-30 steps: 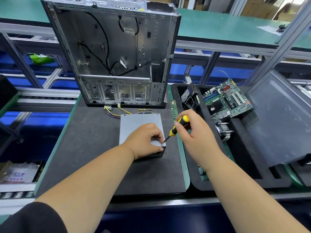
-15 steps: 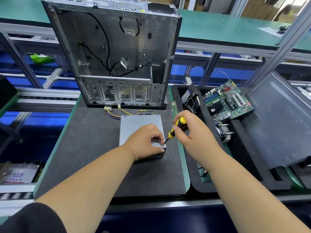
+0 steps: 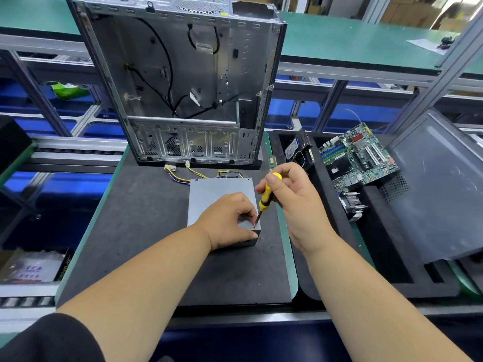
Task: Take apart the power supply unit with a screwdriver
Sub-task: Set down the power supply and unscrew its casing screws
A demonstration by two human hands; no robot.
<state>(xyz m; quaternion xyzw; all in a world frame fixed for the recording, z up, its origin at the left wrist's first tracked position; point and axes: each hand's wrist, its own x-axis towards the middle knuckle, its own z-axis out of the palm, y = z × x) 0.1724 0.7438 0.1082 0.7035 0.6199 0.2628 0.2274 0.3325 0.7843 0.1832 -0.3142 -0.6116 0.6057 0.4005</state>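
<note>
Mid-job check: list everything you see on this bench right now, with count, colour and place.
power supply unit: one, grey, centre of the black mat
wires: one bundle, yellow, purple and black, behind the unit
screwdriver: one, yellow and black handle, tip at the unit's near right corner
computer case: one, bare metal, open, upright behind the mat
black mat: one, on the green bench
motherboard: one, green, in the black tray at right
side panel: one, dark grey, far right
left hand: holds the unit
right hand: grips the screwdriver
</note>
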